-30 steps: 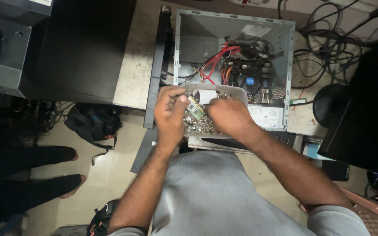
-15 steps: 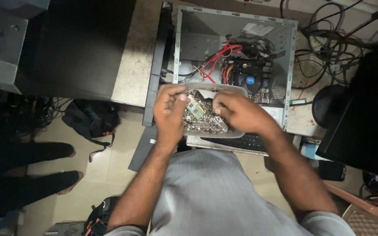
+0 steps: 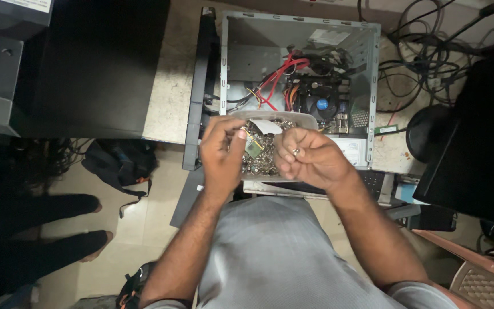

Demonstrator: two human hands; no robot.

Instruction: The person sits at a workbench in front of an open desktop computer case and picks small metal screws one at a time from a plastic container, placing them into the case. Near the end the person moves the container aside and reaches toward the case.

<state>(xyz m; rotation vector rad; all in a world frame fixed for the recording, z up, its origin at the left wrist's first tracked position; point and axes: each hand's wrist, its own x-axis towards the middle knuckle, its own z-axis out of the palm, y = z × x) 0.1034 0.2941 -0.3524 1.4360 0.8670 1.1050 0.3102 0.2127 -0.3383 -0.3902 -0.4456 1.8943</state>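
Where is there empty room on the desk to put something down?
The bare desk strip between the black panel and the open computer case is free. A small patch right of the case is free too. The screw tub under the left hand and right hand is full, and cables crowd the far right.

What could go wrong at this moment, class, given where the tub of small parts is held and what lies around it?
1. The clear tub of small metal parts sits between the left hand and right hand, just in front of the open computer case; a tilt might spill parts onto the circuit board.
2. Loose cables could snag.
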